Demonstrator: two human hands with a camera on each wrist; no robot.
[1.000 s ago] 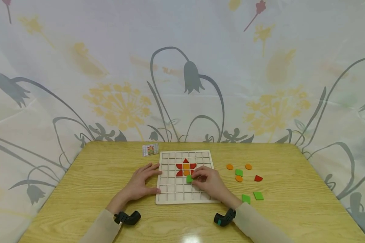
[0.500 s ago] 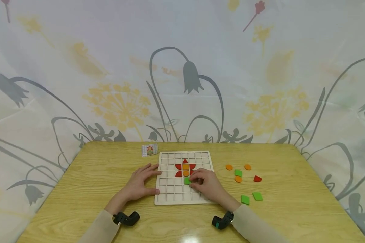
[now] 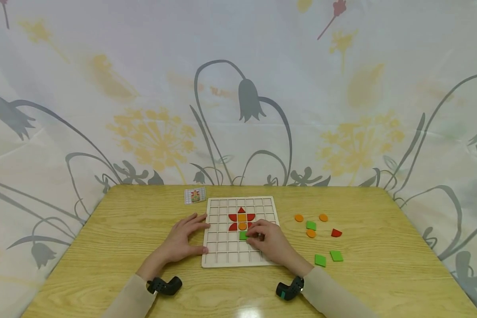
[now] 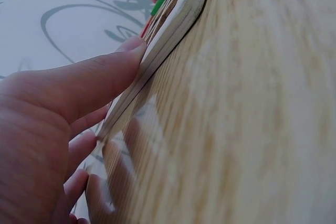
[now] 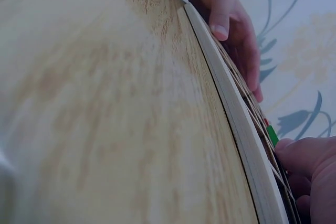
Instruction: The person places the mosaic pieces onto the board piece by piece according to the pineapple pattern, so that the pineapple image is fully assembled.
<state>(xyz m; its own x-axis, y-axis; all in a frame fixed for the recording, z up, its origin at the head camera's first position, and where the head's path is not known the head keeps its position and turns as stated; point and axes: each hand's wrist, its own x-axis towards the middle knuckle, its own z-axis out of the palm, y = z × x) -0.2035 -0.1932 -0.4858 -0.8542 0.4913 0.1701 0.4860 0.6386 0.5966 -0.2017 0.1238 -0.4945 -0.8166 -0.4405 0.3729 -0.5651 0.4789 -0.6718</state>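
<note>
A pale wooden grid board (image 3: 218,260) lies on the table, its middle cells filled with red pieces (image 3: 232,217), an orange square (image 3: 242,217) and an orange disc (image 3: 242,226). My right hand (image 3: 273,243) pinches the right side of a green square tile (image 3: 243,236), which lies in the cell just below that disc. In the right wrist view the thumb meets the green tile (image 5: 272,135). The right hand hides part of the board. My left hand (image 3: 180,238) rests along the board's left edge, thumb and fingertips touching it, fingers spread.
Right of the board lie loose orange discs (image 3: 299,218), green squares (image 3: 320,260) and a red quarter piece (image 3: 336,232). A small pattern card (image 3: 194,195) sits behind the board's left corner. A flower-printed cloth (image 3: 238,150) hangs behind the table (image 3: 151,203).
The green square has moved slightly left and straightened within the cell below the orange disc. My right hand shifted slightly left with it. The left hand stays at the board's edge.
</note>
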